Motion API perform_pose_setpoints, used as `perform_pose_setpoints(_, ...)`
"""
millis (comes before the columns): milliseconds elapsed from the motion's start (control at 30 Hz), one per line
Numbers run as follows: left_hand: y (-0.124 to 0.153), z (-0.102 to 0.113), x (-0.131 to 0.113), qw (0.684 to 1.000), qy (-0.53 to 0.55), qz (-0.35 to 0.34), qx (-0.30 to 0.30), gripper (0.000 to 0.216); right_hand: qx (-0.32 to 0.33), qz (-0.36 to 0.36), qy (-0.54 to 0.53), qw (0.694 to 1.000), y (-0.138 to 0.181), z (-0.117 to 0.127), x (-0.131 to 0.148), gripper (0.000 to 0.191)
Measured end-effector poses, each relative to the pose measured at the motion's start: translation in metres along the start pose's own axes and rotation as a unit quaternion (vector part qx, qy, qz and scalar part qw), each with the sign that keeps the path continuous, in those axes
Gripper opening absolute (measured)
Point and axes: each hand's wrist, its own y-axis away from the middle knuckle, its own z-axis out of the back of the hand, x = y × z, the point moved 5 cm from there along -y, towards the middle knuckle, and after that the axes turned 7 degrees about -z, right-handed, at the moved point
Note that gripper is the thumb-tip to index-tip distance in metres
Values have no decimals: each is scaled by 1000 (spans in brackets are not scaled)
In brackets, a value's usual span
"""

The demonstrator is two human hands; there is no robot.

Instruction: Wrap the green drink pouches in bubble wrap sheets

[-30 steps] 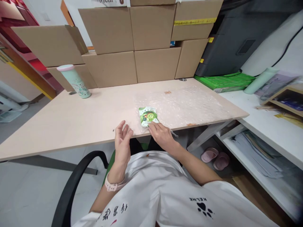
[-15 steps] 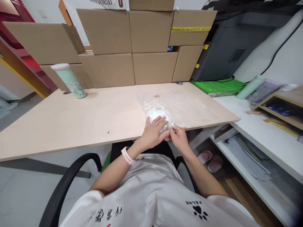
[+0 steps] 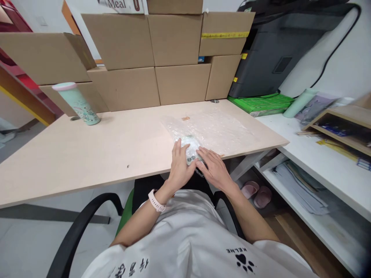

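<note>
Grip spread, left hand (image 3: 180, 166) and right hand (image 3: 215, 168) touch either side of a flat packet (image 3: 190, 145) under clear plastic wrap (image 3: 226, 127), near the surface (image 3: 116, 146) edge. It looks light, pliable, slippery; side edges suit holding.

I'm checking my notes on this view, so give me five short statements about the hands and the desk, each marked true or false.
1. The left hand and the right hand are both at the packet. True.
2. A wristband is worn on the right wrist. False: the pale pink wristband is on the left wrist.
3. The tumbler stands to the left of the bubble wrap. True.
4. The tumbler has a black lid. False: its lid is pink.
5. Cardboard boxes stand along the far side of the desk. True.
</note>
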Motion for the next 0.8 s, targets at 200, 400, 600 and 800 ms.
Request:
perform_pose_setpoints(200, 7, 8, 22, 941, 276, 190, -35, 43, -51, 6, 11, 999, 6, -9, 6, 60)
perform_pose_setpoints(400, 9, 13, -33, 965, 249, 78, -10, 48, -122, -135, -97, 979, -1, -2, 4, 26)
perform_pose_setpoints(600, -1, -22, -49, 988, 3, -92, 127, 50, -64, -166, -268, 947, -4, -7, -8, 44)
perform_pose_setpoints(800, -3, -27, -28, 977, -19, -142, 157, 76, -23, -73, -118, 990, 5, 27, -6, 44)
